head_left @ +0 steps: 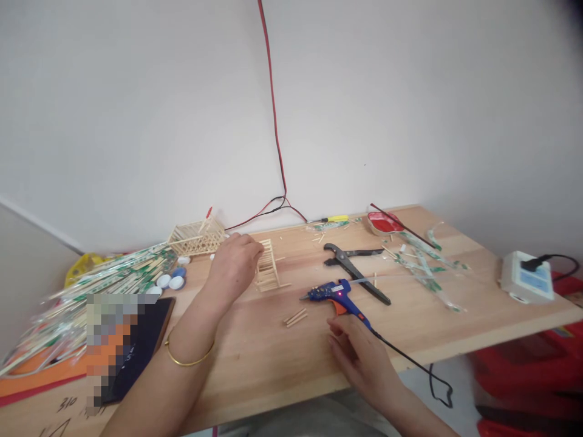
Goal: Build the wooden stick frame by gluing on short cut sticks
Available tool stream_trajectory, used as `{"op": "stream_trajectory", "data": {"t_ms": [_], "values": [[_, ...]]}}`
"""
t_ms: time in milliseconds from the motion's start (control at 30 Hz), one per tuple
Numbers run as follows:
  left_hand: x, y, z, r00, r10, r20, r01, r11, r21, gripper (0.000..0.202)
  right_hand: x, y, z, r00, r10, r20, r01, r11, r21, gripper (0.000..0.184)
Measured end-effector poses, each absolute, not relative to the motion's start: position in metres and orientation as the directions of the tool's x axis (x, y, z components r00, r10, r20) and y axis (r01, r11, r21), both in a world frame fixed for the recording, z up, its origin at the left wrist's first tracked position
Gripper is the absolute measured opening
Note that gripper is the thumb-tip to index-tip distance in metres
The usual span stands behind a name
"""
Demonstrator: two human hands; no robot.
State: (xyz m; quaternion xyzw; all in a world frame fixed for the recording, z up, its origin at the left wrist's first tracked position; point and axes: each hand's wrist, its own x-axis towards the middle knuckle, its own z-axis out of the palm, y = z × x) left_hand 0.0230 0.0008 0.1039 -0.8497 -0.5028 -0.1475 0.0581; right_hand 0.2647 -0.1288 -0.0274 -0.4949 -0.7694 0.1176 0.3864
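My left hand, with a thin gold bangle on the wrist, closes its fingertips on the upper left edge of a small frame of wooden sticks, which looks like a ladder. Its thumb is hidden. My right hand rests low over the table's front, fingers loosely bent and apart, holding nothing visible. Just beyond it lies a blue hot glue gun with an orange trigger, a lit red light and a glue stick in its back. A few short cut sticks lie between the two hands.
Black cutters lie behind the glue gun. A stick-built basket and wrapped chopsticks are at left, beside bottle caps and a dark notebook. Right are torn wrappers, a red dish and a white power box.
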Motion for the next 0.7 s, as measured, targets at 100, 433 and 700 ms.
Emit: {"op": "stream_trajectory", "data": {"t_ms": [100, 433, 700], "values": [[0.0232, 0.001, 0.104, 0.451, 0.841, 0.298, 0.875, -0.483, 0.039, 0.021, 0.2642, -0.1293, -0.0272, -0.207, 0.862, 0.463, 0.667, 0.471, -0.578, 0.019], [0.0213, 0.003, 0.0999, 0.465, 0.826, 0.318, 0.866, -0.499, 0.031, 0.02, 0.2646, -0.1283, -0.0274, -0.211, 0.864, 0.457, 0.663, 0.47, -0.582, 0.02], [0.0239, 0.0023, 0.0994, 0.465, 0.83, 0.308, 0.871, -0.491, 0.007, 0.023, 0.264, -0.1279, -0.0277, -0.222, 0.87, 0.44, 0.673, 0.463, -0.577, 0.019]]}}
